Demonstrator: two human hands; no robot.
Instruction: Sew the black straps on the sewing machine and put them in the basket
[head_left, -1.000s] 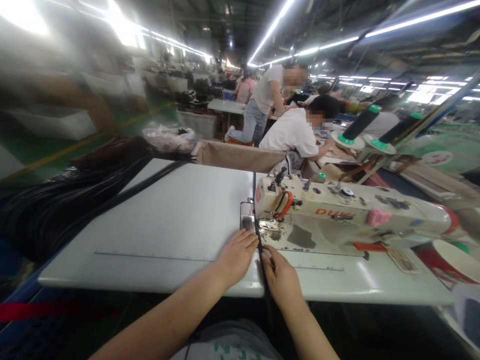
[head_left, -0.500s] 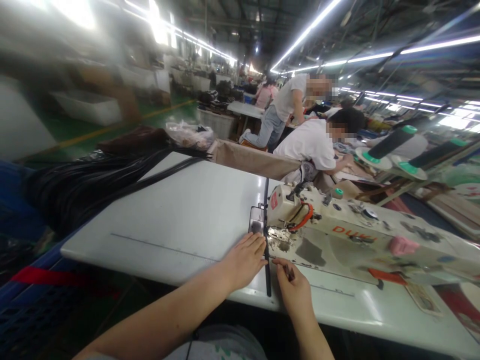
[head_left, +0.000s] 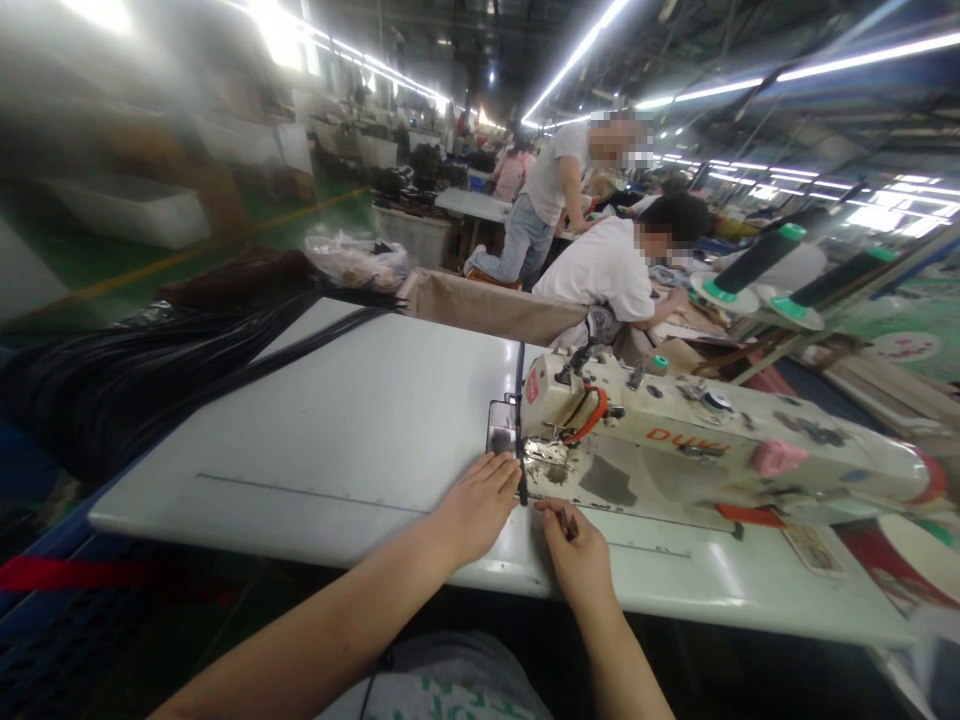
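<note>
A narrow black strip (head_left: 520,380) runs front to back through the head end of a cream sewing machine (head_left: 637,410), over its metal plate (head_left: 501,428). My left hand (head_left: 480,505) lies flat on the white table, its fingertips at the left edge of the strip near the needle area. To the right of the strip's near end is my right hand (head_left: 576,548), with thumb and index finger together and the other fingers curled. Something small and dark shows between its fingers, too small to name.
Many long black strips (head_left: 225,340) hang over the left side of the white table (head_left: 360,390). Behind it is a cloth-lined bin (head_left: 495,305). Thread cones (head_left: 757,265) stand at the right; people in white shirts (head_left: 600,265) work beyond.
The black strip has moved away from me through the machine, so its near end now lies by my left fingertips. The whole view has shifted slightly. Both hands keep nearly the same pose.
</note>
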